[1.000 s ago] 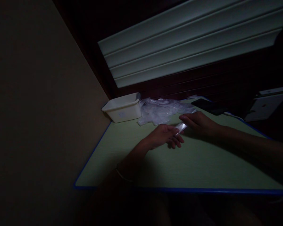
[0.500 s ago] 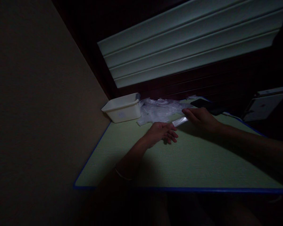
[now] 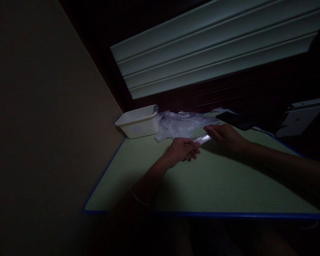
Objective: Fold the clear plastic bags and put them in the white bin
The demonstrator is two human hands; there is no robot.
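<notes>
A small clear plastic bag point(image 3: 202, 139), folded narrow and shiny, is stretched between my two hands above the table. My left hand point(image 3: 182, 149) pinches its near left end between thumb and fingers. At the other end, my right hand point(image 3: 225, 137) grips the bag with thumb and forefinger; its remaining fingers are curled and partly hidden. Just behind the hands lies a loose pile of clear plastic bags point(image 3: 178, 124). Dim light hides whether anything is inside the held bag.
A white plastic bin point(image 3: 142, 128) stands at the table's back left corner by the wall. A dark flat object point(image 3: 234, 120) lies at the back right. Beyond the right edge is a pale boxy object point(image 3: 300, 119). Blue edging point(image 3: 202, 214) borders the green table point(image 3: 216, 185).
My left hand's fingers have closed onto the end of the plastic bag, where they were spread before. My right hand has barely shifted and keeps its grip.
</notes>
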